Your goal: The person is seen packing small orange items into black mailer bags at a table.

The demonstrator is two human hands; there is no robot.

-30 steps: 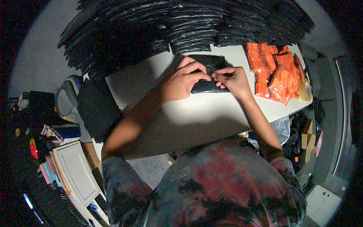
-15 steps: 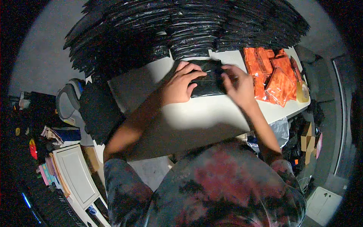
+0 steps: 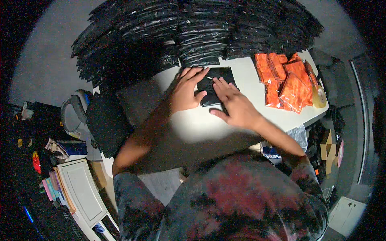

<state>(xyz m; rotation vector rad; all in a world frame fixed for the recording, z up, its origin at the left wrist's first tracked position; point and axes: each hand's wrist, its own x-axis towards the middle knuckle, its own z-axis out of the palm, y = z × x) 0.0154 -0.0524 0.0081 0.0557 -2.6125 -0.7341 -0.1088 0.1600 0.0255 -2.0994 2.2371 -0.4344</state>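
Observation:
A black, slightly glossy plastic package [image 3: 223,74] lies flat on the white table [image 3: 247,74], in front of the tall stacks. My left hand [image 3: 187,91] rests along its left edge, fingers stretched and thumb apart. Across its right and middle part lies my right hand [image 3: 237,104], palm down with the fingers extended and the thumb out towards the near side. Both hands press flat and neither grips. What is inside the package is hidden.
High stacks of similar black packages [image 3: 203,40] line the table's far side. Orange items in clear bags [image 3: 295,90] lie at the right, with a roll of clear tape [image 3: 319,96] beside them. Black fabric [image 3: 106,120] hangs at the left, near a grey chair [image 3: 74,112].
My right hand has moved left from the package's right edge onto its top and now lies flat. The package looks narrower than before. My left hand stays about where it was.

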